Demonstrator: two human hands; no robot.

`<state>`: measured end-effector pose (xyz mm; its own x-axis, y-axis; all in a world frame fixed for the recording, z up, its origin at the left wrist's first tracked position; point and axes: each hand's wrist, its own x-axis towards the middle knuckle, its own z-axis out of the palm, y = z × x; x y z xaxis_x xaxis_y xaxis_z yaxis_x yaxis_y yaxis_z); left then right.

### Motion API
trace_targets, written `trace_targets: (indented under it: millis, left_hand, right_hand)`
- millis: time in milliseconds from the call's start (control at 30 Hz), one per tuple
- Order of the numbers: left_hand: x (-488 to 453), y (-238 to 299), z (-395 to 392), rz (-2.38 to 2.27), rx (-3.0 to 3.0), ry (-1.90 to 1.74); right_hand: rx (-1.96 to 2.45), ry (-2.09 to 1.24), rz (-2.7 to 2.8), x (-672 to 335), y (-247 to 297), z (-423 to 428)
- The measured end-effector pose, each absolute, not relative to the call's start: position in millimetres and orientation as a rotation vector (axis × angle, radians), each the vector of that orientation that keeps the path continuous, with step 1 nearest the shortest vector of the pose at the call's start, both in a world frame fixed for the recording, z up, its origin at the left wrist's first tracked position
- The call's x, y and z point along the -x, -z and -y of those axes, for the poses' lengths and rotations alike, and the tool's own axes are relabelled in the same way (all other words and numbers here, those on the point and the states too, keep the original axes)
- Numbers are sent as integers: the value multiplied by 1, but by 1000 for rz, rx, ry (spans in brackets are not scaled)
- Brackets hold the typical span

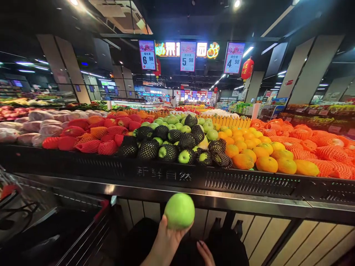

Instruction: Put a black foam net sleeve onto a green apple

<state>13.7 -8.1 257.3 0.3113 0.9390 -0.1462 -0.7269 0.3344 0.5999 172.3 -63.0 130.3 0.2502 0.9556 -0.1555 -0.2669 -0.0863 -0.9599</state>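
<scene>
A smooth green apple [179, 211] rests in my left hand [169, 238], low in the middle of the view. My thumb curls up its left side and the fingers cup it from below. My right hand [205, 254] is lower and to the right, apart from the apple, partly cut off by the bottom edge. Its visible fingers are stretched out and nothing shows in them. Beyond my hands, green apples [172, 120] are heaped on the display, with several in black foam nets [148, 149] along the front.
A black slotted display rim [163, 173] and metal ledge [222, 197] run across in front of me. Red-netted fruit [108, 147] lies left of the apples, oranges [266, 164] and orange-netted fruit [337, 157] right. A shopping cart [80, 225] stands at lower left. Price signs [188, 56] hang overhead.
</scene>
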Motion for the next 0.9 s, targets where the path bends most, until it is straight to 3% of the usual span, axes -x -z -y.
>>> trace_targets:
  millis: [100, 300, 467, 600, 900]
  left_hand:
    - [5, -225, 19, -459, -467, -1087]
    - [2, -249, 37, -464, -533, -868]
    - [-9, -234, 51, -418, -416, -616]
    - [-11, -229, 61, -351, -412, -603]
    - [-6, -233, 75, -360, -424, -615]
  right_hand:
    - [1212, -1223, 674, -187, -150, 64]
    - [875, -1426, 1177, -189, -246, 123]
    - [1390, -994, 1749, -154, -292, 136]
    - [1446, -817, 2042, -141, -294, 130]
    - [1249, -23, 1499, -128, -282, 126]
